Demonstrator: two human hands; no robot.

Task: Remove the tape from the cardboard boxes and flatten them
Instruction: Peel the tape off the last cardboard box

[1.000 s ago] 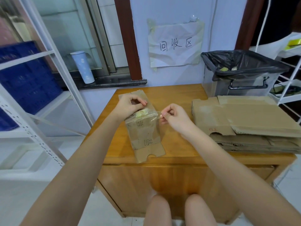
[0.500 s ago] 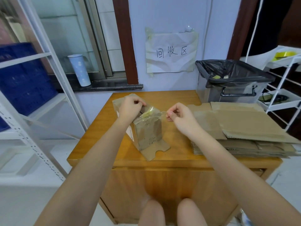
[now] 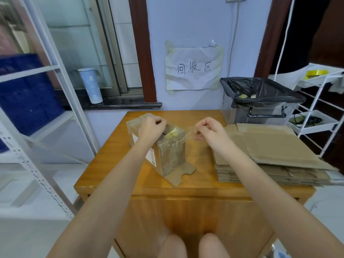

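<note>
Small cardboard box (image 3: 163, 146) upright near the desk's (image 3: 119, 164) left edge, steadied on top by left hand (image 3: 151, 130). Clear tape (image 3: 187, 134) half peeled, pinched in right hand (image 3: 210, 130). Flattened boxes (image 3: 270, 155) stacked at right edge; this 1 not yet flattened.

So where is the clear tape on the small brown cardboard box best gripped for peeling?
At its loose end, from the box's right. The clear tape strip already stands free off the small brown cardboard box there, and the right hand pinches it; the left hand holds the box top.
</note>
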